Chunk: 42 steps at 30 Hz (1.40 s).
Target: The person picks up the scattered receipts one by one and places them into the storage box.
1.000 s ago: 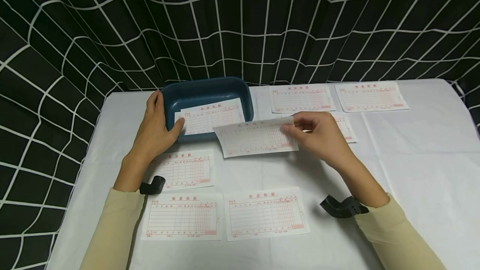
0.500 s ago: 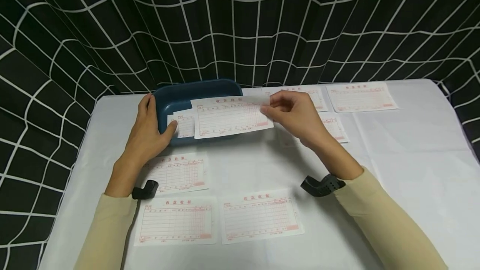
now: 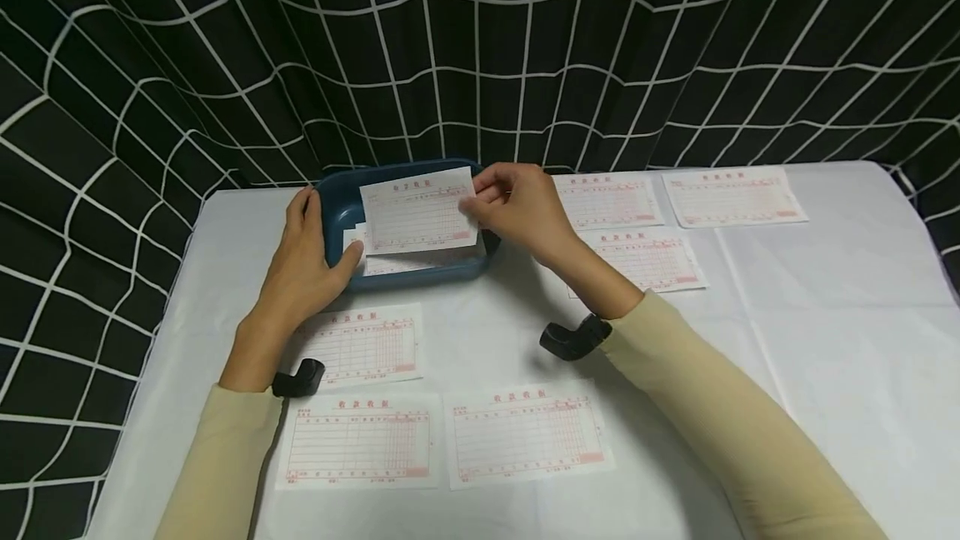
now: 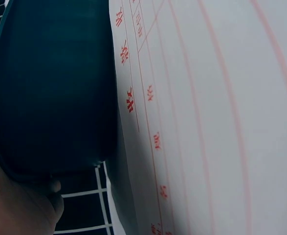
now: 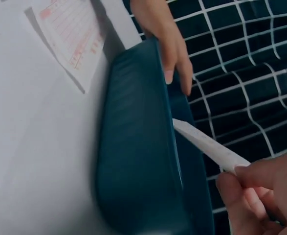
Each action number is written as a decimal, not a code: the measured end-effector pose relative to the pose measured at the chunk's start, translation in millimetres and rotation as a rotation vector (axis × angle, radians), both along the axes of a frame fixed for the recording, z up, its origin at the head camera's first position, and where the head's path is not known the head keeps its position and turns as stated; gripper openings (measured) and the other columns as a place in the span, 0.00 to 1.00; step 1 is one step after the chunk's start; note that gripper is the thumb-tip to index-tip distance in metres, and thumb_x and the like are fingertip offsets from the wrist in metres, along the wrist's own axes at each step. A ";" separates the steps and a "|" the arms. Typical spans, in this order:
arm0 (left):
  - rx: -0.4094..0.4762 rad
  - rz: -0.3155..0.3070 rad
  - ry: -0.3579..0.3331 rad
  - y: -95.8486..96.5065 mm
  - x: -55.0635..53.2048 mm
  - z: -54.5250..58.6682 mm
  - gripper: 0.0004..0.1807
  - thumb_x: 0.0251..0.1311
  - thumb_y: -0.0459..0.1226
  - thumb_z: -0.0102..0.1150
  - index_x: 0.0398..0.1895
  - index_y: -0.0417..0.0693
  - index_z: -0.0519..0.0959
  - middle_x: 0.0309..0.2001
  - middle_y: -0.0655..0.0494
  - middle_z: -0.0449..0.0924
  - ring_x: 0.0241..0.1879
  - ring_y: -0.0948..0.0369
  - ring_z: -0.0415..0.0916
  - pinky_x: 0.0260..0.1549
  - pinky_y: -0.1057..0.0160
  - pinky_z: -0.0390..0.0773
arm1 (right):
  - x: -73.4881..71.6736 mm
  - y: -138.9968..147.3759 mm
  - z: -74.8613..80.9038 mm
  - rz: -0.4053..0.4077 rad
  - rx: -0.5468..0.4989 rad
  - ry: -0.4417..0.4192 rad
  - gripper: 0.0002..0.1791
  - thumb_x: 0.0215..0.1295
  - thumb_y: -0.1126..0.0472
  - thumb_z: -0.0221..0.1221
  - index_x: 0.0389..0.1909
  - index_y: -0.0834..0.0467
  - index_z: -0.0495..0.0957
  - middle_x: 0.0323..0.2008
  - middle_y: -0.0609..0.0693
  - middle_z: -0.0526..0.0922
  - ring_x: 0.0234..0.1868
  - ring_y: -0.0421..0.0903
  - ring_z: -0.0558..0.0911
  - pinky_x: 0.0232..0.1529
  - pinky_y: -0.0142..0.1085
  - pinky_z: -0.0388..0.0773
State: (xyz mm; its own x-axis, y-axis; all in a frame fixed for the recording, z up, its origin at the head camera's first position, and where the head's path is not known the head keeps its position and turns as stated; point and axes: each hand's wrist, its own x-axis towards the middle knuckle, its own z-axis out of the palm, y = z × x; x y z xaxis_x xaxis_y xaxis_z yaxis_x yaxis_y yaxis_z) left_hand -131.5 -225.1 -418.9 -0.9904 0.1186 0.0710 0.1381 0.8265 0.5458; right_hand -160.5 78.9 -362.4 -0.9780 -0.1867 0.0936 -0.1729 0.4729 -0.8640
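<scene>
In the head view, my right hand (image 3: 525, 211) pinches the right end of a white receipt slip (image 3: 420, 213) printed in red. The slip hangs tilted over a dark blue plastic basin (image 3: 423, 277), and more slips lie inside, partly hidden beneath it. My left hand (image 3: 307, 261) grips the basin's left end, thumb over the rim. The right wrist view shows the pinched slip (image 5: 211, 146) edge-on, its far end dipping behind the basin wall (image 5: 133, 137). In the left wrist view, a large receipt sheet (image 4: 207, 122) stands close to the camera beside the basin (image 4: 55, 88).
Receipts lie flat on the white tablecloth (image 3: 787, 307): one (image 3: 367, 344) by the left wrist, two along the front (image 3: 360, 444) and several at the right (image 3: 735, 197). A black, white-gridded curtain (image 3: 480, 40) rises behind the table.
My right hand has carried the receipt leftward and back, from in front of the basin to over it. The left hand keeps its grip on the basin's left end.
</scene>
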 end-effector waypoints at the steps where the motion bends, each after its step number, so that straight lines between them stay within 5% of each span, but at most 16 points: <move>1: 0.000 0.001 -0.002 -0.4 0.0 0.1 0.53 0.71 0.49 0.59 0.85 0.31 0.42 0.86 0.37 0.39 0.84 0.37 0.49 0.79 0.35 0.59 | -1.8 -5.3 0.2 0.007 0.012 0.004 0.07 0.64 0.64 0.71 0.38 0.64 0.87 0.31 0.55 0.89 0.26 0.36 0.82 0.32 0.26 0.77; 12: -0.010 0.000 -0.010 -2.5 0.1 0.0 0.52 0.72 0.49 0.58 0.85 0.32 0.42 0.87 0.39 0.39 0.85 0.40 0.48 0.80 0.39 0.58 | -17.7 -48.3 -10.9 0.026 0.164 0.016 0.07 0.65 0.62 0.71 0.36 0.63 0.88 0.30 0.56 0.91 0.26 0.44 0.86 0.29 0.30 0.75; 15: -0.014 0.004 -0.016 -1.2 1.8 -1.7 0.52 0.72 0.49 0.58 0.85 0.31 0.42 0.86 0.38 0.39 0.85 0.40 0.48 0.80 0.39 0.59 | -17.9 -52.8 -14.1 0.029 0.231 0.047 0.12 0.67 0.58 0.72 0.41 0.64 0.89 0.35 0.57 0.92 0.36 0.48 0.89 0.38 0.37 0.82; 19: -0.018 0.003 -0.012 -1.2 1.7 -3.3 0.53 0.72 0.50 0.58 0.85 0.31 0.42 0.86 0.37 0.39 0.85 0.40 0.48 0.80 0.38 0.59 | -14.9 -53.6 -12.1 0.062 0.307 0.103 0.29 0.70 0.49 0.69 0.61 0.66 0.82 0.57 0.61 0.88 0.59 0.55 0.88 0.60 0.47 0.83; 22: -0.015 0.003 -0.011 -1.3 0.4 -2.8 0.53 0.72 0.50 0.58 0.85 0.31 0.42 0.87 0.38 0.39 0.85 0.40 0.48 0.80 0.38 0.59 | -10.5 -50.6 -6.0 0.112 0.336 0.143 0.40 0.72 0.46 0.66 0.76 0.65 0.69 0.75 0.63 0.73 0.75 0.58 0.76 0.73 0.52 0.75; 26: -0.016 0.007 -0.004 -1.0 -0.8 -1.1 0.53 0.71 0.50 0.58 0.85 0.31 0.43 0.86 0.38 0.40 0.85 0.39 0.49 0.80 0.38 0.59 | -0.7 -44.7 3.3 0.168 0.336 0.181 0.41 0.73 0.47 0.65 0.80 0.59 0.63 0.84 0.60 0.58 0.82 0.58 0.66 0.77 0.56 0.70; 42: -0.019 0.015 0.003 0.3 -0.3 0.1 0.52 0.71 0.49 0.58 0.85 0.31 0.43 0.86 0.37 0.40 0.84 0.38 0.50 0.79 0.37 0.60 | 49.1 -4.8 1.8 0.226 0.315 0.294 0.39 0.70 0.48 0.68 0.76 0.60 0.69 0.82 0.59 0.61 0.80 0.55 0.67 0.76 0.52 0.70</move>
State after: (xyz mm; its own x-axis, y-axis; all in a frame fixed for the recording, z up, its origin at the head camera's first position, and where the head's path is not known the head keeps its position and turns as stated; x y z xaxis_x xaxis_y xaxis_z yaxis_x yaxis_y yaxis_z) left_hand -131.8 -224.8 -418.8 -0.9919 0.1050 0.0718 0.1271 0.8387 0.5295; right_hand -111.4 74.1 -360.5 -0.8503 -0.4547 0.2650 -0.5168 0.6258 -0.5842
